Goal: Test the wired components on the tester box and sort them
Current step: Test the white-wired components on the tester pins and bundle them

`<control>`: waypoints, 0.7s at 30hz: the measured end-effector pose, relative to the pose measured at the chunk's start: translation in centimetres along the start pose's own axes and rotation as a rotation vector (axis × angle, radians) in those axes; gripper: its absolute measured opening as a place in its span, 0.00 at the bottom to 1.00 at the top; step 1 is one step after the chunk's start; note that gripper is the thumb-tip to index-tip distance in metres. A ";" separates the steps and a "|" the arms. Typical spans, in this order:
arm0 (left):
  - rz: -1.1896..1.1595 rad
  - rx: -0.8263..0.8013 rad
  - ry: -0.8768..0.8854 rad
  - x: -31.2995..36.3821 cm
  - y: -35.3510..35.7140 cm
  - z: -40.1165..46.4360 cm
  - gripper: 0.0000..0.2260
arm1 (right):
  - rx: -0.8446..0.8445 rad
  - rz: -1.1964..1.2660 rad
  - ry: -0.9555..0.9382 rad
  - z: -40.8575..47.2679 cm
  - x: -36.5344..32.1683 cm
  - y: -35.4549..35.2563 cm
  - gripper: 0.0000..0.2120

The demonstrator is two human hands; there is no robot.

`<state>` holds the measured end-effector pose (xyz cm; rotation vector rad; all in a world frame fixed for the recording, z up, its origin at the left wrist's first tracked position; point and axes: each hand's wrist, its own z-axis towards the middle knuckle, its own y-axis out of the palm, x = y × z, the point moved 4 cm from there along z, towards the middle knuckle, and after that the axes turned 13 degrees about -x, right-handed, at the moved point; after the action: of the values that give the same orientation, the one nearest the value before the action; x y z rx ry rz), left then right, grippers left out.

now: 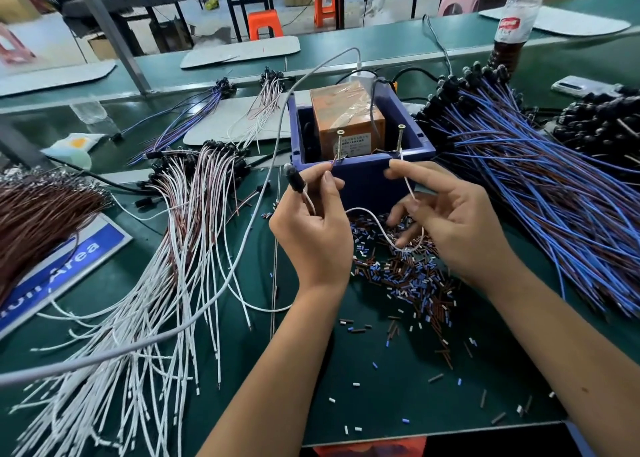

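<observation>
Now both hands seemingly press wire ends to tester box screws.

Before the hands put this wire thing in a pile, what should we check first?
1. Left hand holds the black component: ok.
2. Right hand pinches the white wire: ok.
3. Wire ends touch both screws on the blue box: cannot tell.
4. Component lit up: cannot tell.
5. White-wire pile reachable on the left: ok.
</observation>
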<state>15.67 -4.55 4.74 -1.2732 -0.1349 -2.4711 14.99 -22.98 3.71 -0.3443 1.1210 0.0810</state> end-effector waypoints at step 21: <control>-0.199 0.037 -0.003 3.0 2.4 -0.9 0.06 | 0.403 -0.114 0.014 -1.0 -2.8 -3.3 0.10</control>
<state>14.24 -7.82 6.46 -1.3049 -0.3218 -2.6191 13.71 -26.08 6.55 -0.0482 1.1002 -0.2462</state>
